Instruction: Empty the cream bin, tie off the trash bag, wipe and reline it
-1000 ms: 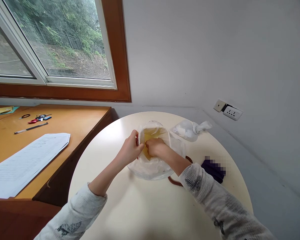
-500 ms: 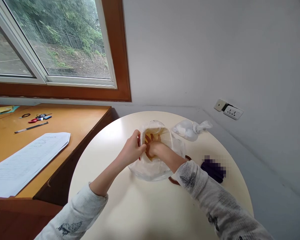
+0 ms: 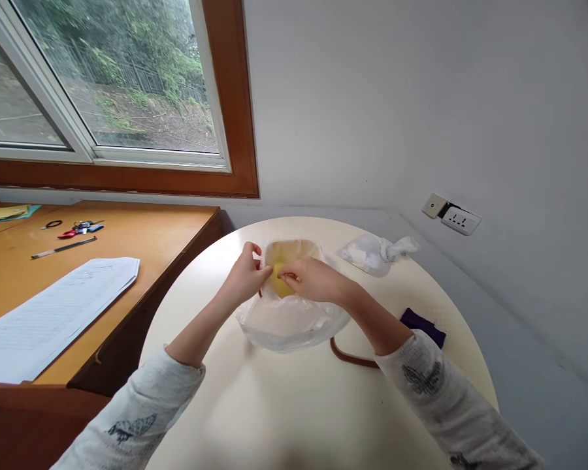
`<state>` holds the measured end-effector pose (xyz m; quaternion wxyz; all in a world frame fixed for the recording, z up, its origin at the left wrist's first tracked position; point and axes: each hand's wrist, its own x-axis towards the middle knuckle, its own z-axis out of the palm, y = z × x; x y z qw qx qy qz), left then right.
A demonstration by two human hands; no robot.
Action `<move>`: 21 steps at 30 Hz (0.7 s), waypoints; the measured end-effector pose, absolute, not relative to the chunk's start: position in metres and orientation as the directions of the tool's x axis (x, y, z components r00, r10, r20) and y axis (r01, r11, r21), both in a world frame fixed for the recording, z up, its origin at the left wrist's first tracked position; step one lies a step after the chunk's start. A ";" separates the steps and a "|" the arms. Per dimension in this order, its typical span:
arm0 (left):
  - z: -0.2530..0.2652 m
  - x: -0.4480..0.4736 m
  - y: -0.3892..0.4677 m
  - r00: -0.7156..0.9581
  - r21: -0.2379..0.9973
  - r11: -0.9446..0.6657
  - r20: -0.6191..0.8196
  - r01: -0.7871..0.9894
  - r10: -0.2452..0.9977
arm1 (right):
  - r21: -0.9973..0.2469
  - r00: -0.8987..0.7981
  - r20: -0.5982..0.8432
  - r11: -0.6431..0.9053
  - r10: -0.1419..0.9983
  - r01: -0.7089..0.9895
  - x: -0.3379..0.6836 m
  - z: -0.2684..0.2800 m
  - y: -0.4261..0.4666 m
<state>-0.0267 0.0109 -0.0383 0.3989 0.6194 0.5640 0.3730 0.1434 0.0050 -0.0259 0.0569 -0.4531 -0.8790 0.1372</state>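
Note:
A container lined with a whitish translucent plastic bag sits on the round table, its mouth facing up and its inside yellowish. My left hand is closed on the bag at the left side of the mouth, with a small red bit showing beneath the fingers. Over the opening, my right hand has its fingers curled into a pinch close to the left thumb. What those fingers hold, if anything, is too small to make out. Just below them shows a yellow surface inside the mouth.
On the round cream table lie a knotted clear plastic bag, a dark purple item and a brown curved handle. The wooden desk at left holds papers, a pen and keys.
My right hand has come up out of the container, its spread fingers now curled together over the mouth. My left hand and the lined container have shifted slightly left.

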 end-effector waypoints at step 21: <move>-0.120 -0.050 -0.009 0.300 0.883 -0.268 0.155 0.386 0.941 | -0.939 -0.184 0.223 0.261 0.957 0.223 0.172 -0.137 0.014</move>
